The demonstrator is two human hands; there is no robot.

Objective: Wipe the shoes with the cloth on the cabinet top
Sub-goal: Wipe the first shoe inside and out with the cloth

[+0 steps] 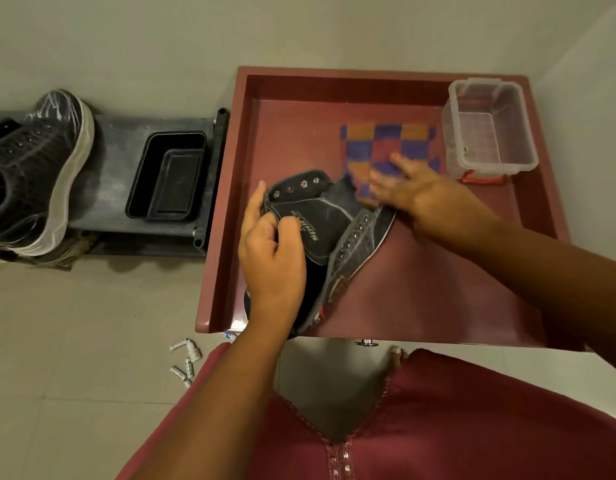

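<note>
Cloth (386, 150) is lying flat on the red cabinet top (421, 289), toward the far right, just beside the clear plastic box (490, 129), and its near left corner is tucked against or under the toe end of the dark shoe (334, 230) — which of the two I cannot tell. Your right hand (407, 188) is reaching over the cloth's near edge with the fingers spread and fairly straight, pressing on or hovering just above the fabric; motion blur is hiding whether it is gripping yet. The cloth is therefore sitting directly under and just beyond that hand, far closer to it than to the other. Your left hand (275, 251) is curling round the shoe's tongue and collar, holding it tilted with its opening turned up toward you. The shoe's long axis is running from the near edge of the surface, where the heel is overhanging, diagonally away and to the right, pointing at the cloth. So the coming move is probably asking your right hand to gather the cloth and draw it back along that line onto the upper. Off to the left, another shoe (40, 174) is waiting on a low grey rack (119, 188) beside a black tray (168, 174).
</note>
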